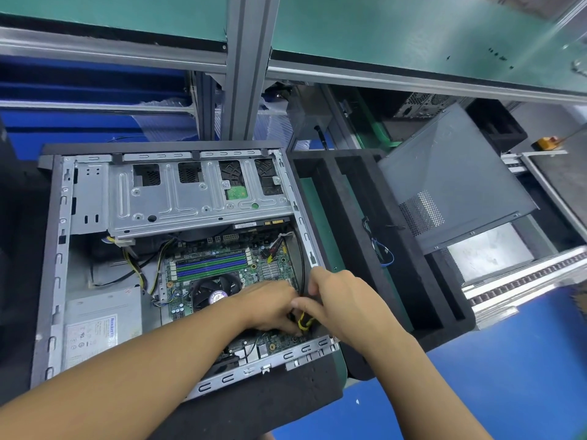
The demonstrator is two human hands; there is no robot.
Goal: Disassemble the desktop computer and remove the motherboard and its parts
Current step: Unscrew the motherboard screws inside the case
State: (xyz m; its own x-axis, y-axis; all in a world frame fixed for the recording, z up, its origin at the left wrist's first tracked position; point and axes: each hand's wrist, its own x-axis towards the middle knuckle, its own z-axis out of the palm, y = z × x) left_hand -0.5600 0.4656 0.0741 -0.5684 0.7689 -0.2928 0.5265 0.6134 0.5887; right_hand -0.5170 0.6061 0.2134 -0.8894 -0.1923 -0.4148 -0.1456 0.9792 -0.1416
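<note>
One open desktop case [50,281] lies on its side at the left. One grey side panel [451,173] leans at the right, beyond a black foam tray [330,192]. Inside the case are one silver drive cage [178,198] far, one power supply [101,325] near-left, and one green motherboard [273,265] with one fan [209,290] and four memory slots [211,265]. Both hands hide its near-right corner. The right hand [341,300] curls around a black-and-yellow object [303,322]. The left hand [270,308] curls beside it, and its grasp cannot be told.
</note>
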